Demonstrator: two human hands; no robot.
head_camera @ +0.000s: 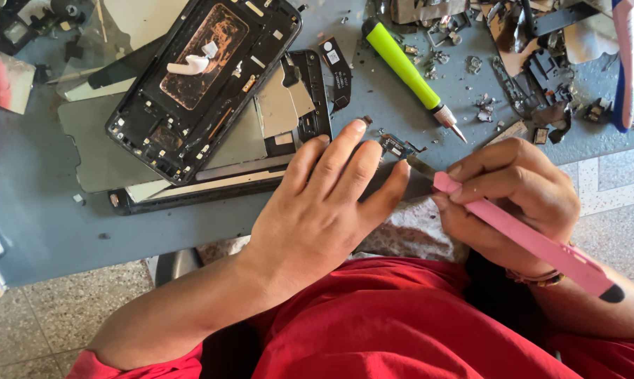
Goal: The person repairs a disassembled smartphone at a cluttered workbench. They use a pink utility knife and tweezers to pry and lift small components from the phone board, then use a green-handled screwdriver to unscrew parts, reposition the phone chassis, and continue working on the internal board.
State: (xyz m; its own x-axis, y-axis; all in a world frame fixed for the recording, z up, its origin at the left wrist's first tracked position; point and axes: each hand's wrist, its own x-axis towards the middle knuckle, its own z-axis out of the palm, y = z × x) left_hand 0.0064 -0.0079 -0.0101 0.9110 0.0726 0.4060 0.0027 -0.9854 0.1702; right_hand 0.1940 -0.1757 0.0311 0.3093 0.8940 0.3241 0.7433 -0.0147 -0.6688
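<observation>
Red cloth of the person's shirt point(401, 323) fills the near edge of the view, and both forearms reach out from it to the blue-grey worktable point(43, 224). Taking the small dark circuit piece with a short flex tail point(397, 147) as the landmark: the left hand point(317, 210) lies flat just on the near left of it, fingers point(341, 151) stretched out and a little apart, holding nothing, fingertips resting beside the piece. The right hand point(513, 193) sits to the near right of it, closed around a pink flat-handled prying tool with a black end point(527, 238), whose thin metal blade point(422, 167) reaches in to the piece's near edge; whether it touches is hard to tell.

By the look of it, the work is at the prying stage: the blade is being set against the small part while the other hand steadies the spot. Any next move would seem to call for light pressure and a firm brace, since the part is tiny and could skid.

Left of the piece lies an opened black phone body with a copper-coloured plate point(201, 77), stacked on grey metal frames point(99, 147). Beyond the piece rests a yellow-green handled screwdriver point(404, 67). Farther right, loose screws and dark scraps point(534, 77) crowd the table, so little working room remains that way.
</observation>
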